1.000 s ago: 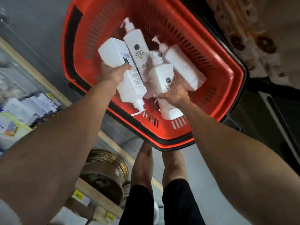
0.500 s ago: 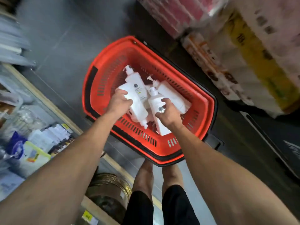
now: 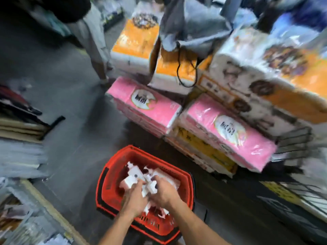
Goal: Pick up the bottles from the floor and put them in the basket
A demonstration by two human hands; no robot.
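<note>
Head view: L hand [image 3: 135, 198] & R hand [image 3: 165, 192] atop bottles [image 3: 134, 174] inside basket [image 3: 108, 169] (blurry, can't tell grip).

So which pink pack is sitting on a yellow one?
The right-hand pink pack, beside the white-and-orange stack. A yellow pack shows under it; the left pink pack lies on more pink ones.
</note>
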